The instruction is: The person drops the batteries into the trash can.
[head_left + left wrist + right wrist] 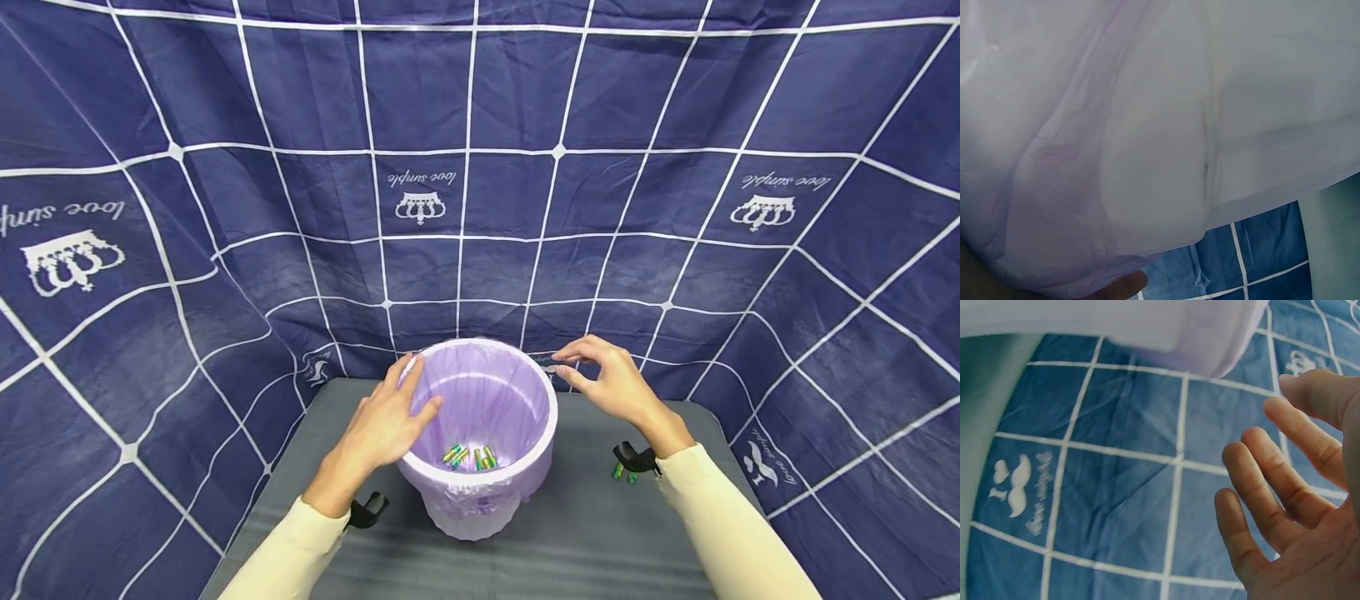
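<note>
A white trash bin [468, 521] with a thin purple liner [480, 400] stands on the grey table. Several small green-and-gold batteries [483, 458] lie on its bottom, inside the liner. My left hand [382, 421] holds the bin's left rim, thumb over the inside. In the left wrist view a fingertip [1125, 284] points down along the outside of the liner. To the right of the bin, my right hand [611, 379] is raised and holds nothing. The right wrist view shows its fingers [1260, 494] spread apart and slightly bent, away from the bin.
Two more green batteries [624, 473] lie on the table [577, 533] below the right wrist, partly hidden by the black wrist mount [633, 457]. Another black mount [367, 510] sits at the left wrist. Blue cloth [510, 92] with white lines surrounds the table's back and sides.
</note>
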Available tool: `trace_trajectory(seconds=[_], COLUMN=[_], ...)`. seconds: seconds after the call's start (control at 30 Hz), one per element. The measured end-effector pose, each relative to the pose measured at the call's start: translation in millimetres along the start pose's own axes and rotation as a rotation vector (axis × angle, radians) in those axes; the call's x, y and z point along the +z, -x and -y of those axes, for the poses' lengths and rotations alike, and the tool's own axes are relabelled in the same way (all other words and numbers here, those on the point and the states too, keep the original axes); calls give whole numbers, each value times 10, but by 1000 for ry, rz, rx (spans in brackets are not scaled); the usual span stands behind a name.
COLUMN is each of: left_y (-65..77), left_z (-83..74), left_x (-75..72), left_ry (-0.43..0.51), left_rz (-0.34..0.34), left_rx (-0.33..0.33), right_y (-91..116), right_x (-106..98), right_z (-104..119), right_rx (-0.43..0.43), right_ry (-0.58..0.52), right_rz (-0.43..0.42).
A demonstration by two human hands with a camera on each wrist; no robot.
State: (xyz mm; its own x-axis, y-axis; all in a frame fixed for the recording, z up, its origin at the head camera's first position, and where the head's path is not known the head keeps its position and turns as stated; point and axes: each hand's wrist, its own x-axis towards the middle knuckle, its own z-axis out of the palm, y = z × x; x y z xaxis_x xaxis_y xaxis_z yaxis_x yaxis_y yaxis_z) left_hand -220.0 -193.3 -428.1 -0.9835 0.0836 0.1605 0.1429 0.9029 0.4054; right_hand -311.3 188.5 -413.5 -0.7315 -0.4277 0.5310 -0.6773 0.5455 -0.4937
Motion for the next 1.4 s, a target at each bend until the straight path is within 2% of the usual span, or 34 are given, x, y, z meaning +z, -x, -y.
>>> trace_trajectory(seconds=[0.2,0.43,0.73,1.4], left_y=[10,27,37,-19], left_z=[20,19,39,41], left_x=[-19,-3,-15,14], left_ry=[-1,15,6,13], left_rz=[0,5,-5,-5], left_rx=[-8,-12,-8,-10], right_y=[228,532,883,1631], right_x=[14,56,172,410], right_z=[-249,-570,-915,-1551], right_rx=[63,122,206,525], right_ry=[24,1,53,44], right_rz=[-23,-61,-93,39])
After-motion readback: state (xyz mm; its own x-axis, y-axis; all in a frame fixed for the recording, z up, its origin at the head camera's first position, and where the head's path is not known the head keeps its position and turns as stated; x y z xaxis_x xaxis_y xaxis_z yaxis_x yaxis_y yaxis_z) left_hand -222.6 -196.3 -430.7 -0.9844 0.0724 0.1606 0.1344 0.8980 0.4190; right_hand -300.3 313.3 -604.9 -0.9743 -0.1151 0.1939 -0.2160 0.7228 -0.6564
